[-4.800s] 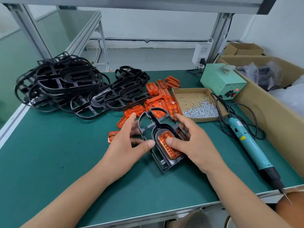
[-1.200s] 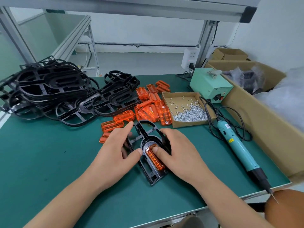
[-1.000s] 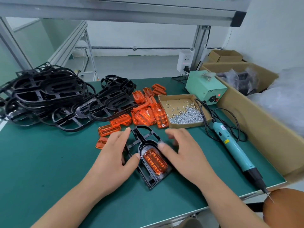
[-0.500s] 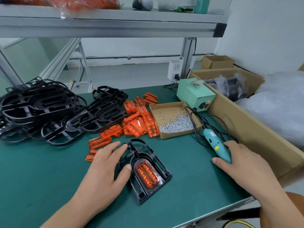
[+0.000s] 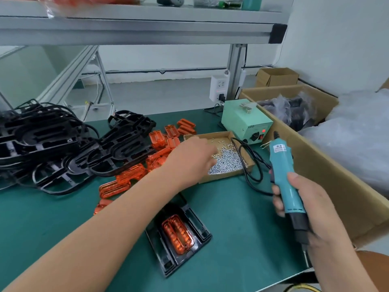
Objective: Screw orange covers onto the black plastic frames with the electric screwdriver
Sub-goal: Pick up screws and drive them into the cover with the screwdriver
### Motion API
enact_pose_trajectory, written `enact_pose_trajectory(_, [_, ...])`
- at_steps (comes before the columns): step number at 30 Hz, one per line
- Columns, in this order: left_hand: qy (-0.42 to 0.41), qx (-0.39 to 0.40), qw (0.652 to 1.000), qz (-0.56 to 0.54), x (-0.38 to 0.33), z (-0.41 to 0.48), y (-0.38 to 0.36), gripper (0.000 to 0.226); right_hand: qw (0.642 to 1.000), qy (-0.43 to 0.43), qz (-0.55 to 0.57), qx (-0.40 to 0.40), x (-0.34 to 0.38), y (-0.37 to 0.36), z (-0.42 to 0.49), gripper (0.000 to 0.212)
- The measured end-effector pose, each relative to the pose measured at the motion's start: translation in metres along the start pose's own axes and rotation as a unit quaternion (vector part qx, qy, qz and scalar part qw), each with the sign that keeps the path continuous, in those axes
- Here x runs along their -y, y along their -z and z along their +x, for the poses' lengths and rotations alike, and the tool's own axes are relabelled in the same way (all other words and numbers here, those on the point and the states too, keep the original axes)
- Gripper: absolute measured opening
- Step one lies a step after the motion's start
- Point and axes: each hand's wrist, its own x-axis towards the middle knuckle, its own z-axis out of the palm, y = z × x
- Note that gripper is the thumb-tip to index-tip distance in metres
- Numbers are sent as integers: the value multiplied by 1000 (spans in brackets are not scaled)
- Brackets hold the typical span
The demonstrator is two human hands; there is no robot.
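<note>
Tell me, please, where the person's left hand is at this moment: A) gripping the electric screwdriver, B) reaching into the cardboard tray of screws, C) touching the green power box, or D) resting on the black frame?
B: the left hand is stretched over the cardboard tray at the screws, while the right hand grips the electric screwdriver.

Both hands are bare, and so are the forearms behind them, with skin uncovered as far back as the edges of the view. The left hand (image 5: 189,159) is broad across the back, its fingers blurred and mostly hidden. The left forearm (image 5: 117,218) is long and smooth. The right hand (image 5: 309,209) shows a short, trimmed thumbnail (image 5: 293,176) and plain knuckles. Under the right forearm (image 5: 341,264) sits a rounded orange-brown patch (image 5: 371,269); whether it is clothing cannot be told.
</note>
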Motion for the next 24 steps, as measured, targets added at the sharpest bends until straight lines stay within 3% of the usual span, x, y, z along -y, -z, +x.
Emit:
enact_pose_trajectory(4, [-11, 115, 993, 1, -3, 36, -16, 32, 1000, 4, 24, 18, -8, -18, 3, 38])
enact_pose_trajectory(8, [-9, 142, 988, -52, 6, 42, -23, 28, 999, 4, 41, 29, -16, -28, 4, 42])
enact_pose_trajectory(12, [-5, 112, 991, -74, 12, 35, -24, 18, 997, 1, 57, 45, -16, -38, 9, 38])
enact_pose_trajectory(20, [-5, 7, 998, -56, 10, 22, -29, 26, 993, 17, 78, 81, -6, -66, 28, 34])
enact_pose_trajectory(24, [-1, 7, 997, -73, 13, 20, -24, 26, 993, 23, 84, 79, -7, -77, 34, 34])
